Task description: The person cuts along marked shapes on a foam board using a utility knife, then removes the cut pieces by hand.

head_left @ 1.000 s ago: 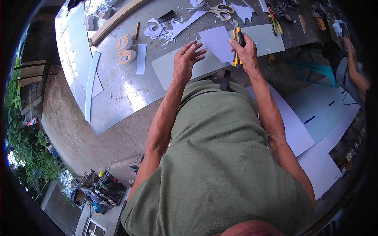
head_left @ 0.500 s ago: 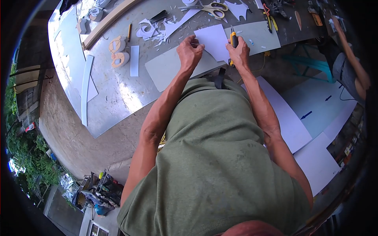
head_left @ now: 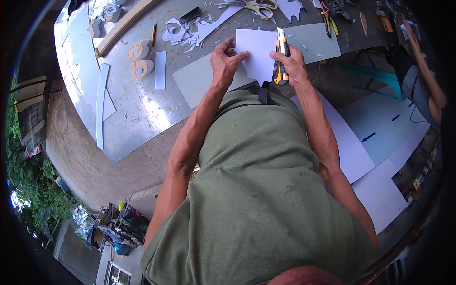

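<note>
My left hand point(head_left: 225, 62) is closed on the left edge of a white sheet point(head_left: 256, 52), its thumb lying on the face. In my right hand point(head_left: 295, 65) is a yellow and black utility knife point(head_left: 281, 59), held upright with its blade end pointing away from me. My right thumb reaches over the knife towards the sheet's right edge; whether it also pinches the sheet I cannot tell. Under the sheet lies a grey-green board point(head_left: 194, 85) along the table's front edge.
On the metal table point(head_left: 137, 102) are scissors point(head_left: 261, 7), paper scraps point(head_left: 183, 31), a pencil point(head_left: 153, 34), wooden cut-out shapes point(head_left: 139, 59), a wooden bar point(head_left: 126, 26) and pliers point(head_left: 326, 19). Large white sheets point(head_left: 380, 194) lie to the right, near another person's arm point(head_left: 422, 66).
The white sheet has come up and turned straighter between my hands. My right hand has tilted the knife, and more of its body and blade end now shows.
</note>
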`<state>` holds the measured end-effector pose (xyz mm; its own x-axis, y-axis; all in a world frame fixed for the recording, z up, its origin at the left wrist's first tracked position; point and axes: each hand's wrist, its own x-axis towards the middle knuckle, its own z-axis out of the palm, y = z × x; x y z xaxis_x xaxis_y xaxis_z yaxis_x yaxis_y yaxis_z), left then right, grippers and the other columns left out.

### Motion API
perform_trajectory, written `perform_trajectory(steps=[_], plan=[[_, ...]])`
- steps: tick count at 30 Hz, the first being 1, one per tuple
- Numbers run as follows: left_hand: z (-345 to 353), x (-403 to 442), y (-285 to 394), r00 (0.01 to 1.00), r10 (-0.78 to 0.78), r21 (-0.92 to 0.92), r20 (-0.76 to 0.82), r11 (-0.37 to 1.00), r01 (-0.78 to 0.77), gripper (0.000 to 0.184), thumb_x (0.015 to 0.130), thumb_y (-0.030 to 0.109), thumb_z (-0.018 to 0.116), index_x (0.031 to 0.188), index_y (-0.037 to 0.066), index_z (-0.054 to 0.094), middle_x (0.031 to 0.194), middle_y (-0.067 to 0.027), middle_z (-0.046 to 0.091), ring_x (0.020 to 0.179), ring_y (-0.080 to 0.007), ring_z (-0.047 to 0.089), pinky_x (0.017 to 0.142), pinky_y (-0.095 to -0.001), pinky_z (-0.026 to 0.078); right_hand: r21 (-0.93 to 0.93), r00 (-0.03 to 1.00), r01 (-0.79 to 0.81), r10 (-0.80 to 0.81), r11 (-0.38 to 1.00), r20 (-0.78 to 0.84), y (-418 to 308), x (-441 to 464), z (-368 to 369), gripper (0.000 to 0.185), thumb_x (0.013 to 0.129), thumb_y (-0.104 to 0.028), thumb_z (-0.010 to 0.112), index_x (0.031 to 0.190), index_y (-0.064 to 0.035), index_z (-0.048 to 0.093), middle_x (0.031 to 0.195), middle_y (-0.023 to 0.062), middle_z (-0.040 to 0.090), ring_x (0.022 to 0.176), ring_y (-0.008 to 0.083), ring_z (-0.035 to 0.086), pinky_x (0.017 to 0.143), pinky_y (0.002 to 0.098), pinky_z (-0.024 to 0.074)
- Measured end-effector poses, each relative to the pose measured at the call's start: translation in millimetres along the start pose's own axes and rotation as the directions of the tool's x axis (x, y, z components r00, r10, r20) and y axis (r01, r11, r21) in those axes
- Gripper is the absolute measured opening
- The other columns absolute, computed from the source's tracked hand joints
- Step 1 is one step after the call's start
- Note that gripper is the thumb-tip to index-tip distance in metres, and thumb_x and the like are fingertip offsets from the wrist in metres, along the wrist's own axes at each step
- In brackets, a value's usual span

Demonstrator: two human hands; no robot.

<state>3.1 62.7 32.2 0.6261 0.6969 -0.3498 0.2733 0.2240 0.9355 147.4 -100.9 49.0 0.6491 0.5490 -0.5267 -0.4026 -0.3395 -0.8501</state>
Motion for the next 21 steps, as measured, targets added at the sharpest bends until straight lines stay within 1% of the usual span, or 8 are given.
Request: perform_trajectory(steps=[2, 3, 5, 6, 10, 13, 15, 21], plan=[[-3.6, -2.5, 8.7, 0.986, -0.120, -0.248, 0.119, 0.958, 0.146, 0.052, 0.079, 0.013, 0.086, 0.123, -0.007, 0.068, 0.100, -0.0139, 0.074, 0.088, -0.0195, 0.069, 0.084, -0.0336, 0.055, 0.095, 0.998, 0.054, -0.056, 0.994, 0.014, -11.3, -9.7, 3.6, 0.026, 0.081, -0.016, 0.084, 0.092, -0.0048, 0.063, 0.076, 0.0014, 0.062, 0.056, 0.0095, 0.060, 0.049, 0.0260, 0.0536], [-6.1, -4.8, 11.0, 0.985, -0.122, -0.247, 0.122, 0.958, 0.149, 0.052, 0.079, 0.013, 0.086, 0.123, -0.007, 0.068, 0.100, -0.0139, 0.074, 0.088, -0.0195, 0.069, 0.084, -0.0336, 0.055, 0.096, 0.998, 0.053, -0.054, 0.994, 0.011, -16.1, -13.9, 5.9, 0.026, 0.081, -0.016, 0.084, 0.092, -0.0048, 0.063, 0.076, 0.0014, 0.062, 0.056, 0.0095, 0.060, 0.049, 0.0260, 0.0536], [-12.2, -11.2, 17.4, 0.936, -0.089, -0.298, 0.341, 0.934, 0.197, 0.034, 0.085, 0.012, 0.084, 0.114, -0.001, 0.072, 0.101, -0.0103, 0.075, 0.089, -0.0169, 0.070, 0.082, -0.0314, 0.055, 0.244, 0.997, 0.076, -0.081, 0.967, 0.011, -24.7, -20.3, 12.2, 0.026, 0.081, -0.014, 0.085, 0.094, -0.0060, 0.063, 0.079, 0.0010, 0.063, 0.059, 0.0088, 0.060, 0.051, 0.0257, 0.0549], [-10.6, -17.7, 28.0, 0.928, -0.106, -0.315, 0.358, 0.922, 0.227, 0.023, 0.086, 0.012, 0.083, 0.104, 0.000, 0.074, 0.097, -0.0087, 0.076, 0.087, -0.0156, 0.070, 0.081, -0.0314, 0.055, 0.244, 0.997, 0.076, -0.081, 0.967, 0.010, -28.4, -22.8, 14.4, 0.026, 0.081, -0.014, 0.085, 0.094, -0.0060, 0.063, 0.079, 0.0010, 0.063, 0.059, 0.0088, 0.060, 0.051, 0.0257, 0.0549], [-6.7, -28.6, 51.1, 0.952, -0.088, -0.345, 0.293, 0.919, 0.192, 0.021, 0.086, 0.012, 0.083, 0.101, 0.000, 0.075, 0.094, -0.0085, 0.076, 0.083, -0.0151, 0.071, 0.077, -0.0309, 0.056, 0.277, 0.985, 0.161, -0.173, 0.947, 0.021, -35.8, -31.7, 21.2, 0.023, 0.084, -0.012, 0.083, 0.097, -0.0062, 0.065, 0.081, 0.0011, 0.065, 0.067, 0.0089, 0.063, 0.058, 0.0258, 0.0564], [-8.2, -32.8, 61.6, 0.967, -0.015, -0.272, 0.253, 0.958, 0.086, 0.021, 0.086, 0.012, 0.084, 0.100, 0.001, 0.075, 0.090, -0.0086, 0.076, 0.077, -0.0149, 0.071, 0.072, -0.0303, 0.057, 0.263, 0.975, 0.201, -0.219, 0.944, 0.043, -42.8, -38.8, 23.7, 0.022, 0.085, -0.011, 0.082, 0.098, -0.0061, 0.065, 0.083, 0.0015, 0.067, 0.070, 0.0093, 0.064, 0.060, 0.0259, 0.0566], [-8.2, -34.3, 62.3, 0.973, 0.017, -0.322, 0.232, 0.945, 0.060, 0.020, 0.085, 0.012, 0.084, 0.099, 0.000, 0.076, 0.088, -0.0089, 0.076, 0.073, -0.0150, 0.070, 0.069, -0.0298, 0.057, 0.268, 0.972, 0.209, -0.231, 0.941, 0.054, -43.4, -40.4, 24.8, 0.021, 0.086, -0.011, 0.082, 0.099, -0.0060, 0.066, 0.084, 0.0018, 0.068, 0.071, 0.0096, 0.064, 0.060, 0.0259, 0.0564], [-12.5, -42.0, 66.1, 0.976, 0.052, -0.305, 0.210, 0.952, 0.015, 0.021, 0.085, 0.011, 0.083, 0.100, -0.001, 0.074, 0.089, -0.0101, 0.076, 0.075, -0.0156, 0.071, 0.071, -0.0305, 0.058, 0.223, 0.967, 0.242, -0.253, 0.944, 0.023, -44.1, -48.6, 30.8, 0.021, 0.087, -0.011, 0.081, 0.101, -0.0056, 0.066, 0.085, 0.0021, 0.069, 0.072, 0.0097, 0.065, 0.061, 0.0263, 0.0568]])
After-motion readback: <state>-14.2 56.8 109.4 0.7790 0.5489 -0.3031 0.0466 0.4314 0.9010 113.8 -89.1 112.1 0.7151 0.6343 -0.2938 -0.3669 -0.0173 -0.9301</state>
